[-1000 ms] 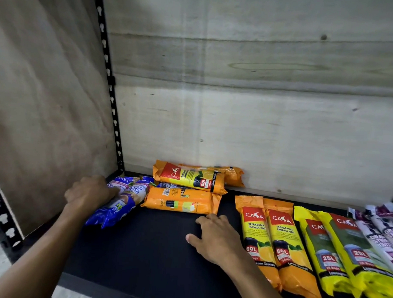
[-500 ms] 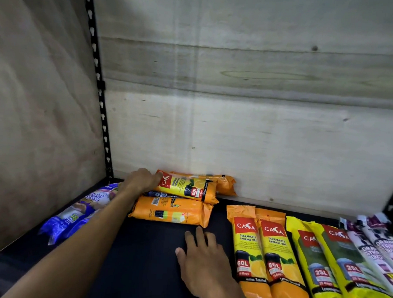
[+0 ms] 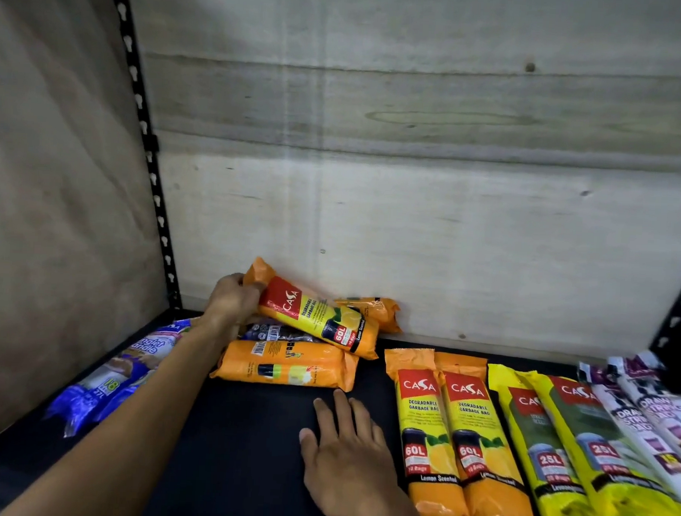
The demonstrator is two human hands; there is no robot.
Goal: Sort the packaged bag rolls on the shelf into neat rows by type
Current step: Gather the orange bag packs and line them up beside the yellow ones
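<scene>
My left hand (image 3: 233, 300) grips the top end of an orange 60L roll pack (image 3: 317, 315) and tilts it up off the pile at the back. Under it lie a dark blue pack (image 3: 273, 331), another orange pack (image 3: 287, 364) face down, and one more orange pack (image 3: 375, 312) against the back wall. My right hand (image 3: 346, 453) rests flat and open on the black shelf (image 3: 244, 448). To its right two orange 60L packs (image 3: 456, 438) lie side by side, then two yellow 25L packs (image 3: 572, 447), then white drawstring packs (image 3: 652, 415).
Blue handle-bag packs (image 3: 119, 377) lie along the left wall beside my left forearm. A plywood back wall (image 3: 449, 223) and left side panel (image 3: 60, 206) close in the shelf. A black slotted post (image 3: 148, 148) stands in the back left corner.
My left hand left the blue packs, reached to the back pile, took hold of the top orange 60L pack and raised its left end. My right hand stayed flat on the shelf.
</scene>
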